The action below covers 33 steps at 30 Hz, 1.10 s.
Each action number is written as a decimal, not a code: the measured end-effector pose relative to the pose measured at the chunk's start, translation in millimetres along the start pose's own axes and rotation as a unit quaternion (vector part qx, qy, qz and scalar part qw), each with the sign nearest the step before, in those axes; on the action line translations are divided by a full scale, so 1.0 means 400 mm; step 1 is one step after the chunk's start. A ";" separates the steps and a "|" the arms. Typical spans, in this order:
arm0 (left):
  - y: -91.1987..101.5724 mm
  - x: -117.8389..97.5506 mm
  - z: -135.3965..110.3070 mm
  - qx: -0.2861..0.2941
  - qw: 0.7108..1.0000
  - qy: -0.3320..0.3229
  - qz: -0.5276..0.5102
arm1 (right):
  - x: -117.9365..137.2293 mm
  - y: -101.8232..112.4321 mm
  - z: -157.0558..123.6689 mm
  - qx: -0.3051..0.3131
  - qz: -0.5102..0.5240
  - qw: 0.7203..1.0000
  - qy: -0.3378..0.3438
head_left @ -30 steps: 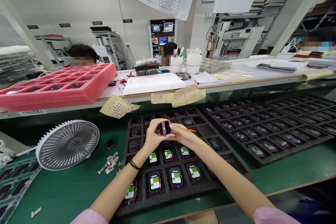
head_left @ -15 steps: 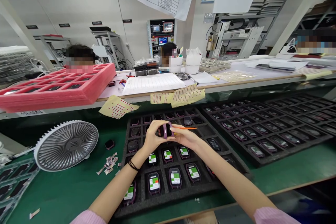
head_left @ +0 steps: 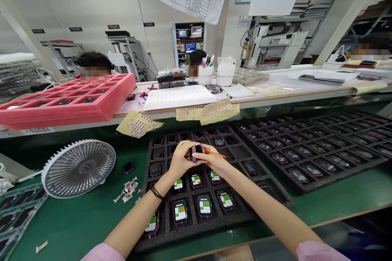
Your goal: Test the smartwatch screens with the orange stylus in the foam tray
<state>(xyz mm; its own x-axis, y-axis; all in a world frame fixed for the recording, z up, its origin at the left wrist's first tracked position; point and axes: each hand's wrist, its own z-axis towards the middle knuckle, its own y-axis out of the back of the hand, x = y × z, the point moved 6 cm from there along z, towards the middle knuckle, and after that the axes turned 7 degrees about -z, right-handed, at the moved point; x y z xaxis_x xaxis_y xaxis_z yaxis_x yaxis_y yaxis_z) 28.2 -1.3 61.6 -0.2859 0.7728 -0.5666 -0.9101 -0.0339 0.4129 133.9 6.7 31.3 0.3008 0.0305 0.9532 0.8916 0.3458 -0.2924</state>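
Note:
Above the black foam tray point(head_left: 192, 228), both hands meet around a purple-framed smartwatch body point(head_left: 194, 155) standing on edge. My left hand point(head_left: 180, 161) is closed around its left side. Fingers of my right hand point(head_left: 214, 161) touch its right side, and the same hand grips a thin orange stick-like tool point(head_left: 217, 153) that slants down to the right. The tool's other end is hidden by the fingers. Below, several watches in the tray show lit green-and-white screens, such as the watch point(head_left: 204, 206) in the front row. Farther back, watches in the tray have dark screens.
A grey round fan point(head_left: 87, 167) stands left, near a loose dark watch point(head_left: 128, 167) and small scraps point(head_left: 128, 191). Another foam tray point(head_left: 306, 189) of watches lies right. Behind runs a raised shelf with a pink foam tray point(head_left: 107, 106). Other people sit beyond it.
The orange tool has swung from nearly level to slanting down rightward. The watch has turned slightly, and my right fingers have shifted over its edge.

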 end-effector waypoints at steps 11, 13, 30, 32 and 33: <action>0.023 0.013 0.025 -0.040 0.888 0.356 -0.288 | 0.173 0.068 -0.096 -0.149 -0.210 0.947 0.195; -0.003 -0.028 0.001 -0.021 0.823 0.428 -0.373 | 0.201 0.032 -0.154 -0.131 -0.320 0.903 0.255; -0.145 -0.253 -0.128 -0.047 0.561 0.556 -0.612 | 0.223 -0.077 -0.362 -0.155 -0.549 0.661 0.487; -0.147 -0.267 -0.133 -0.058 0.556 0.555 -0.616 | 0.211 -0.089 -0.372 -0.155 -0.589 0.628 0.484; -0.146 -0.273 -0.135 -0.058 0.556 0.553 -0.618 | 0.204 -0.094 -0.377 -0.154 -0.612 0.609 0.480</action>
<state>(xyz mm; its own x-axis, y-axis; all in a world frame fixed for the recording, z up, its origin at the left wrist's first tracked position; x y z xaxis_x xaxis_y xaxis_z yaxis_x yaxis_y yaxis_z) 96.6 -117.7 60.8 0.6285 -0.6089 -0.4840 -0.6102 -0.0001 -0.7922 176.0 -145.2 108.6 -0.7258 -0.6873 0.0303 0.6234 -0.6385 0.4514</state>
